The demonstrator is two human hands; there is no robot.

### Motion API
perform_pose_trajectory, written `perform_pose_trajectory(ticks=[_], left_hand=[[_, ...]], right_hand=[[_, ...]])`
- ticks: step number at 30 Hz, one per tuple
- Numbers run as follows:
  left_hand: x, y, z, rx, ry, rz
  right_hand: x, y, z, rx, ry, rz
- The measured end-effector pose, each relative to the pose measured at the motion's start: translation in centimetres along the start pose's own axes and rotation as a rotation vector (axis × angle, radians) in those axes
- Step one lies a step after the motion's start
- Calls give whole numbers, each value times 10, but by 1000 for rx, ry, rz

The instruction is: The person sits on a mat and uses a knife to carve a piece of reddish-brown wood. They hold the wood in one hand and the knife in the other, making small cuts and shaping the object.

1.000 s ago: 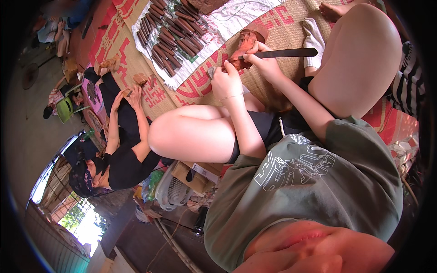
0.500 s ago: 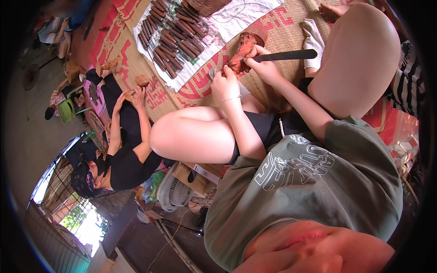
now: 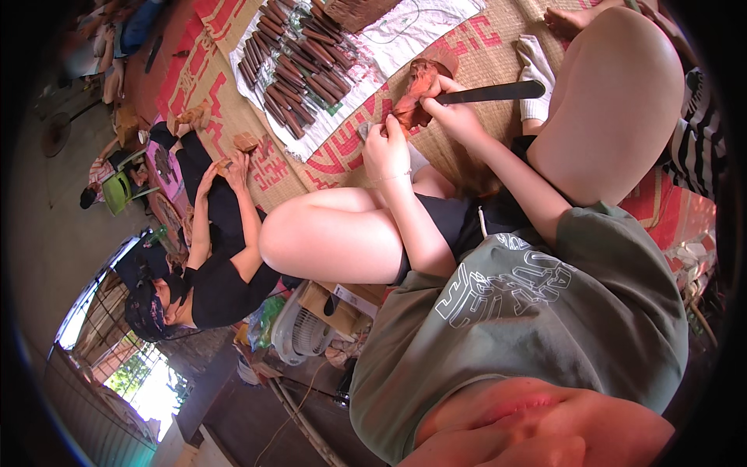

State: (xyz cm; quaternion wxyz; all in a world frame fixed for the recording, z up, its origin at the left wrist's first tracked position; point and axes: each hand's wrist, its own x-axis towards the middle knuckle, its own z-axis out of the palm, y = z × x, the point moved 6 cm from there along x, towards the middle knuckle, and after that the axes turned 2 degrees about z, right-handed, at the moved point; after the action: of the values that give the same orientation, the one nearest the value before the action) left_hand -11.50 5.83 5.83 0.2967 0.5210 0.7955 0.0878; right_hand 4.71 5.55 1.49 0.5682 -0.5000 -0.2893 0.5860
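Observation:
A reddish-brown carved wooden piece (image 3: 419, 87) with a knobbly surface is held in front of me, above the mat. My left hand (image 3: 386, 149) is closed on its near end, fingertips pinched together. In my right hand (image 3: 451, 117) is a long, flat, dark tool (image 3: 498, 93), its broad rounded end sticking out to the right. The tool's working end is hidden at the carving, so its exact kind does not show. My right fingers also lie against the carving's side.
Several dark brown wooden sticks (image 3: 315, 70) lie in rows on a white sheet (image 3: 381, 58) over the patterned mat (image 3: 342, 159). To the left, a co-worker (image 3: 226, 265) handles a small wooden piece. A fan (image 3: 302, 331) and an open cardboard box (image 3: 331, 307) stand near my left knee.
The view has shifted slightly. The dark tool's outer end has tilted a little upward in the picture. Both hands keep their hold on the same things.

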Motion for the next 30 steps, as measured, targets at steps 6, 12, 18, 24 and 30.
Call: perform_pose_trajectory(ticks=[6,12,18,24,30], left_hand=[[-1,-8,0,-80,-6,-3],[1,-9,1,-96,-4,-1],[-4,-1,-5,-75,9,-22],[-17,23,-13,-154,11,-41],[-24,36,-20,-118,-40,-134]], right_hand=[[-1,-22,7,-177,-56,-61],[1,-19,3,-126,-21,-38],[1,-21,5,-237,-24,-47],[4,-21,-2,-173,64,-67],[3,-21,-3,-236,115,-60]])
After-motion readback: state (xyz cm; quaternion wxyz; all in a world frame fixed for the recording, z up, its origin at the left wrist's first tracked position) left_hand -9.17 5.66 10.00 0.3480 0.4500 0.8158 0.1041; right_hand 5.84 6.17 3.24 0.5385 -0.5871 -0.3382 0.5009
